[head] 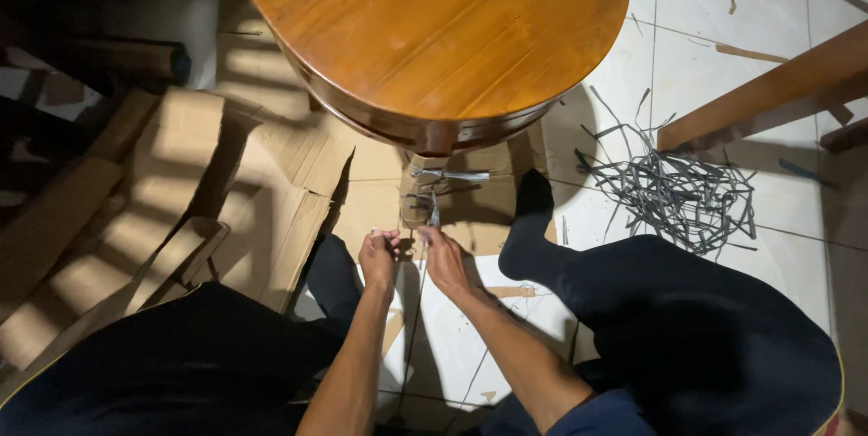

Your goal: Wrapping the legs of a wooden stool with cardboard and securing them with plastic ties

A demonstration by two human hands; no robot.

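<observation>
Head view looks down on a person sitting on the floor with legs spread, facing a round wooden table [434, 29]. The left hand [378, 257] and the right hand [443, 260] meet just below the table's near edge, close together. The left hand's fingers are curled shut, pinching a thin grey strip [413, 327] that runs down between the forearms toward the near edge. The right hand's fingers close around a slim metal tool [433, 212] that points up toward a table leg [420, 187] wrapped with grey strapping. Flattened cardboard [181, 192] lies at the left on the floor. A tangled pile of grey strips [687, 192] lies on the white tiles [723, 2] at the right, beside a wooden beam [768, 92].
</observation>
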